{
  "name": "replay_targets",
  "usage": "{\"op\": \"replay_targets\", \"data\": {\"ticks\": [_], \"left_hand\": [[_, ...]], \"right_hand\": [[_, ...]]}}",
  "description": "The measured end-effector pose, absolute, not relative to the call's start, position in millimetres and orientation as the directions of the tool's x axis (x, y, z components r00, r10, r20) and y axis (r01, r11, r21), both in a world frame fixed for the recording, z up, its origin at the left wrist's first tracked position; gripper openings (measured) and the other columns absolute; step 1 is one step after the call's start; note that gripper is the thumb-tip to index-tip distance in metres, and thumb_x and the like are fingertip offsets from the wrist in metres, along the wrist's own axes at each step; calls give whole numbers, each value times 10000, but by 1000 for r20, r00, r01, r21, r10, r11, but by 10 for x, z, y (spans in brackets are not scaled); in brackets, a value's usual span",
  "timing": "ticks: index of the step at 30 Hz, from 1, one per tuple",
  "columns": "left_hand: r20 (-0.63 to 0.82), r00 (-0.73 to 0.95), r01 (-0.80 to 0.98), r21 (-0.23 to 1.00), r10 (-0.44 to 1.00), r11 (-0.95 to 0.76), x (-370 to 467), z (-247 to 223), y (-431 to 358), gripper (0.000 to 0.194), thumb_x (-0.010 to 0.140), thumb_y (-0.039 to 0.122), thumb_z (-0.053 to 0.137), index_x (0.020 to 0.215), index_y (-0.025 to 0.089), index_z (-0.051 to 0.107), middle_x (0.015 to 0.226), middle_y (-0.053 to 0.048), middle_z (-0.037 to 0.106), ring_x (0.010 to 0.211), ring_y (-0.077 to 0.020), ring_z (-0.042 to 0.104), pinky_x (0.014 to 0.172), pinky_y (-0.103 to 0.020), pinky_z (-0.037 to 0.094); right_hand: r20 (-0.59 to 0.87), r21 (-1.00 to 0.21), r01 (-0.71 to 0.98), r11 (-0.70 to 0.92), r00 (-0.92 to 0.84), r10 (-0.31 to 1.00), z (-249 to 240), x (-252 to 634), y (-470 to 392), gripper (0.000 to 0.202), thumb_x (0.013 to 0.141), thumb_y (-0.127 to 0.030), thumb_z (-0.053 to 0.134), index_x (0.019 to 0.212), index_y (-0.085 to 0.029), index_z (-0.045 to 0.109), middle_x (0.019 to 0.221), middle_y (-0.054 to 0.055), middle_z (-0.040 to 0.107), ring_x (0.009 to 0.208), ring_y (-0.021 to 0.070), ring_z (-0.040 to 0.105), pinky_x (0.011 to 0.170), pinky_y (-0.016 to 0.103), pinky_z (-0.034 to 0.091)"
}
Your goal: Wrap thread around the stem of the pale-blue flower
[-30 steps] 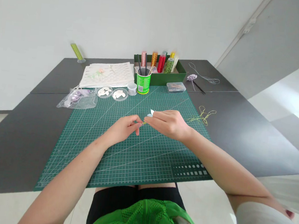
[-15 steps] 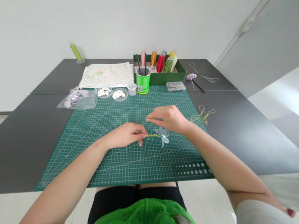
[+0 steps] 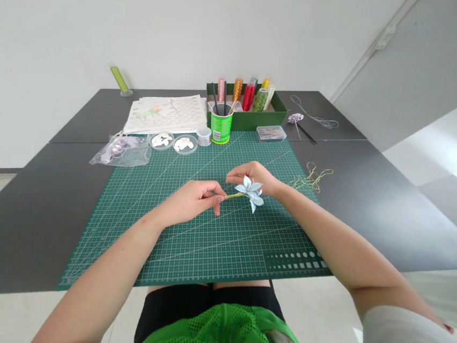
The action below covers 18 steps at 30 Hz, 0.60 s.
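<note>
Over the green cutting mat, my left hand pinches the yellow-green stem of a pale blue artificial flower between thumb and fingers. The stem points to the right, and the blossoms, with pointed petals, spread at its far end. Just behind the blossoms is my right hand, its fingers curled and close together. Part of that hand is covered by the petals, and whether something thin is in its fingertips cannot be made out.
At the back stand a green cup of tools and a green box with thread spools. White sheets, dishes of white pieces and a plastic bag lie left. Loose yellow-green thread lies right.
My left hand has raised and turned the flower, so the petals face me more. My right hand has curled its fingers and now sits behind the blossoms.
</note>
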State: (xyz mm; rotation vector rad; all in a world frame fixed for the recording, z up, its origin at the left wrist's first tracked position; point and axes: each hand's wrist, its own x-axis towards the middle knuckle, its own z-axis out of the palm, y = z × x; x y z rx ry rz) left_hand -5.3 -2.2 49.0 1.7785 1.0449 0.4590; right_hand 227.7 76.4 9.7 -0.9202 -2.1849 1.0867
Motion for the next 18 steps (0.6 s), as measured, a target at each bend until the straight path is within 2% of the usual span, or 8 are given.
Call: {"op": "replay_targets", "data": {"ticks": [3,7,12,16,18], "left_hand": [[-63,451,393,910,890,-135,-62,488,14,224,971,396,561,941,192,649,710,-13,728,463,-101,427,453,-216,299],[20,264,343,933,964,-113,-82,465,76,218,960,395,566,952,186,629,662,1,682,449,-93,390,448,-216,309],[45,108,315,946,993,-77,-116,416,125,228,951,400,578,987,184,638,663,-2,671,456,-92,410,445,-220,305],[45,73,332,941,996,-67,-119,413,136,313,944,385,597,1188,192,637,679,2,678,462,-104,446,447,-225,307],[49,73,335,940,996,-70,-116,415,144,313,940,378,596,1182,187,648,678,-1,678,454,-103,440,444,-226,305]], "right_hand": [[154,-824,340,452,-634,758,54,2264,779,250,887,-357,670,766,-151,744,773,33,714,706,135,589,687,283,459],[138,-794,378,475,-650,748,84,2237,733,274,949,-349,583,880,-159,767,823,44,738,727,144,615,718,294,471],[233,-748,324,579,-689,686,188,2202,615,316,995,-358,519,920,-174,764,930,48,772,766,145,659,735,283,484],[282,-640,359,679,-712,643,224,2200,536,324,1022,-360,498,981,-184,766,860,26,769,661,120,627,663,254,444],[305,-598,371,710,-714,630,236,2204,507,313,1028,-348,496,1005,-190,765,809,14,756,601,108,589,623,245,414]]}}
